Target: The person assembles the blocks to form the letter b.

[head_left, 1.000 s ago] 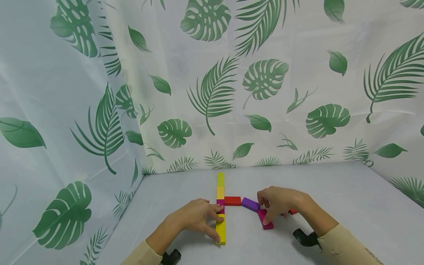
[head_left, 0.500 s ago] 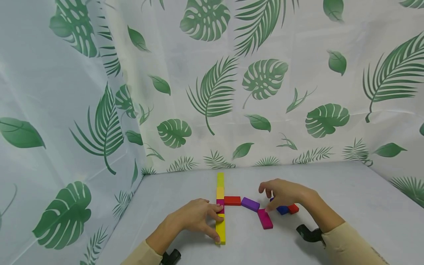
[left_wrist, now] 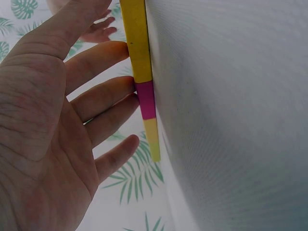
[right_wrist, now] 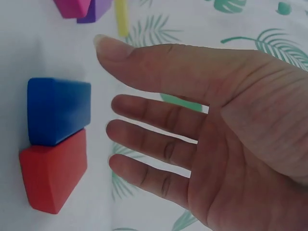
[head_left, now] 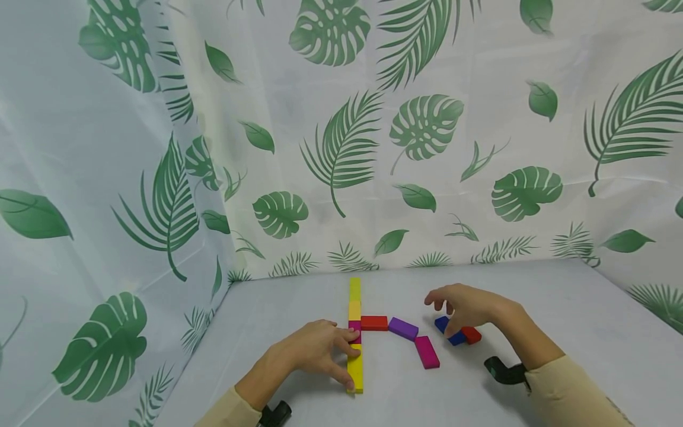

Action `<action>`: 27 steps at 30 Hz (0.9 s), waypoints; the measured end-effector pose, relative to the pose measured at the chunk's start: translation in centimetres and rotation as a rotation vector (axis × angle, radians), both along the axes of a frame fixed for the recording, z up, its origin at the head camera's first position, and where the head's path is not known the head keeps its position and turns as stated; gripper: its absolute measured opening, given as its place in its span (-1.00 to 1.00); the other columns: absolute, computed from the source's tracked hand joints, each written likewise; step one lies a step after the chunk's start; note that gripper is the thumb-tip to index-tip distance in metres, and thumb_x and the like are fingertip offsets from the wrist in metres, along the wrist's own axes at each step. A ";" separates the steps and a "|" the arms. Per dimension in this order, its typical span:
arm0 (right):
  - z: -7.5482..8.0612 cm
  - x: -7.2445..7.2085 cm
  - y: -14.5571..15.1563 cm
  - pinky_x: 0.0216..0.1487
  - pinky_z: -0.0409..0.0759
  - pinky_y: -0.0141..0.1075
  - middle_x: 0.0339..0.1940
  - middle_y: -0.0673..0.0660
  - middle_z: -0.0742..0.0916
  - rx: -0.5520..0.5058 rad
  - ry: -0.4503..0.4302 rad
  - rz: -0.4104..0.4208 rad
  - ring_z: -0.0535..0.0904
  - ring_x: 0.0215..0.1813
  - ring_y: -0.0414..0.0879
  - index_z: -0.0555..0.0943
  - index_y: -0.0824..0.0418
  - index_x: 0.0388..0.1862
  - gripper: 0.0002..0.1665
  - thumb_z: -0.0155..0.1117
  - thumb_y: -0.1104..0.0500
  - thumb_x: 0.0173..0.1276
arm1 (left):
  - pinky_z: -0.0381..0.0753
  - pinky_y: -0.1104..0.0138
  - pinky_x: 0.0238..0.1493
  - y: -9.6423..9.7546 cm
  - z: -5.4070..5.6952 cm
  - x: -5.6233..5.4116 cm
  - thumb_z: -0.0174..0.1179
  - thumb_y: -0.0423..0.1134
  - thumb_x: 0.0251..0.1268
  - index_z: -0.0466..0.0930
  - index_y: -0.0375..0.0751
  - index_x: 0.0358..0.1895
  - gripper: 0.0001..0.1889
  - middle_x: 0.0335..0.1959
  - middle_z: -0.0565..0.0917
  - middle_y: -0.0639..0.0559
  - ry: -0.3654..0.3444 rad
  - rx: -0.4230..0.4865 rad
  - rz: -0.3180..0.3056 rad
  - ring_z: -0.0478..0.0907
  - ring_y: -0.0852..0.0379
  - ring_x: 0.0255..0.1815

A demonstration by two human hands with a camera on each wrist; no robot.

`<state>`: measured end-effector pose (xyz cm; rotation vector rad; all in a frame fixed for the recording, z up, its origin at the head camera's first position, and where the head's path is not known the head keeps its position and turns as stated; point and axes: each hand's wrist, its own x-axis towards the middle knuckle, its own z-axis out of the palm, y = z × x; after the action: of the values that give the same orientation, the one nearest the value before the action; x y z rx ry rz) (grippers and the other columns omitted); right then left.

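Observation:
My left hand rests its fingertips on a straight column of blocks, with the fingers and thumb spread along its left side. That column has a near yellow block, a magenta block, an orange-yellow block and a far yellow block. From it a red block, a purple block and a tilted magenta block curve off to the right. Holding nothing, my right hand hovers over a blue block, which the thumb partly hides in the head view, and a second red block.
The blocks lie on a white tabletop. A leaf-printed white curtain rises behind the table and along both sides. Black wrist-worn devices sit below the left wrist and the right wrist.
My right hand has let go of the tilted magenta block and moved right, over the blue and second red blocks. My left hand has stayed in place.

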<state>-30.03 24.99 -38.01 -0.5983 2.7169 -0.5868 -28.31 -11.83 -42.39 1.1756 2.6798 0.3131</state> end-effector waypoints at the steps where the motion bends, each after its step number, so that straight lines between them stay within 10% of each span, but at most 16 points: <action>1: 0.0 0.0 0.1 0.00 0.75 0.04 0.06 0.11 0.73 0.005 -0.001 0.001 0.65 0.10 0.06 0.62 0.11 0.26 -0.28 0.68 0.24 0.09 | 0.48 0.05 0.47 0.0 0.0 0.0 0.45 0.47 -0.05 0.72 0.39 0.18 -0.34 0.41 0.57 0.35 0.001 0.000 -0.002 0.48 0.22 0.46; 27: -1.3 -0.5 0.9 0.04 0.73 0.04 -0.02 0.05 0.69 0.074 -0.031 -0.034 0.56 0.10 0.01 0.70 -0.02 0.05 -0.39 0.73 0.25 -0.01 | 0.47 0.04 0.48 0.0 0.0 -0.1 0.43 0.47 -0.01 0.71 0.38 0.20 -0.34 0.40 0.57 0.35 0.009 0.000 -0.011 0.47 0.26 0.48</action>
<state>-30.48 25.93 -39.26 -0.5207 2.7118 -0.4966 -28.44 -11.87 -42.43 1.1945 2.6796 0.3074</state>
